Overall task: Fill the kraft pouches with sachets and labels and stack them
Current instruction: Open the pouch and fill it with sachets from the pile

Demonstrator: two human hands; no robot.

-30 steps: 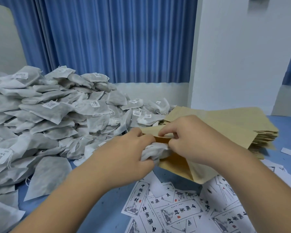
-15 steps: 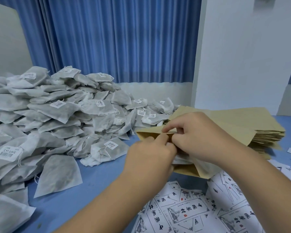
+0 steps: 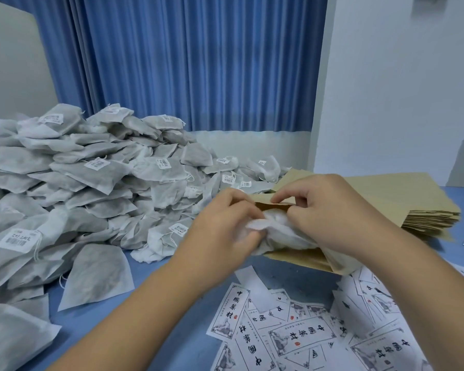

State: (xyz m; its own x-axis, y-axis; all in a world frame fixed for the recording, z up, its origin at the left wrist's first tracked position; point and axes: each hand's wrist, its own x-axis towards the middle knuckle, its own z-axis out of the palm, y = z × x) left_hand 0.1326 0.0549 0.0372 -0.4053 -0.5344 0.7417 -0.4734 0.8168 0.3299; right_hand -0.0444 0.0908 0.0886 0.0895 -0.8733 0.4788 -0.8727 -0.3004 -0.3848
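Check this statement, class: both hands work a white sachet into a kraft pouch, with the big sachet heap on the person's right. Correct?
Not quite. The head view shows the sachet heap on the person's left. The left hand and right hand do work a white sachet into the kraft pouch.

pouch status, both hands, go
Left hand pushing white sachet into kraft pouch. Right hand holds pouch mouth open. Sachet partly in. Nothing blocking.

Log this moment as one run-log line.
step: filling pouch | left hand: pushing sachet in | right hand: holding mouth open | labels: loose on table
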